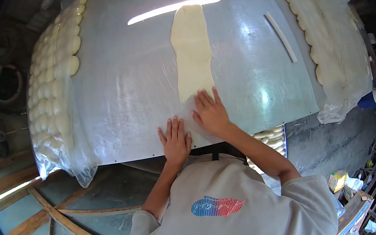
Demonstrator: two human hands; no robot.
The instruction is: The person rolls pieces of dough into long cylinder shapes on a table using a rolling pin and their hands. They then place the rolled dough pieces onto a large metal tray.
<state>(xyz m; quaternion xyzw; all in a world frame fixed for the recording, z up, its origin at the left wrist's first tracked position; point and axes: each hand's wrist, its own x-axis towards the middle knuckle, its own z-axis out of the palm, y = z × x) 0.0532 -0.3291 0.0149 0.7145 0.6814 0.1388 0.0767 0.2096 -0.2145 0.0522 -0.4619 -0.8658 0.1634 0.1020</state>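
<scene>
2 bare hands flat on a shiny metal table point(120, 92), palms down, fingers spread, gripping nothing. Left hand point(175, 140) pressed near the table's front edge, just left of the near end of a long strip of pale dough point(191, 47). Right hand point(211, 114) a little farther in, fingertips point(203, 96) resting on that near end, where the dough thins out to an almost see-through sheet. Strip running straight away from the hands toward the table's far side, under a bright bar of reflected light point(173, 9). Rows of round dough balls point(54, 81) under clear plastic film along the left edge, film hanging over the front corner. More dough balls beneath a second plastic sheet point(333, 50) along the right edge. Thin white stick point(281, 37) lying on bare metal, well apart from both hands, between strip and right-hand sheet. Tray of further dough pieces point(271, 138) showing just below the table's front edge, beside the right forearm.
</scene>
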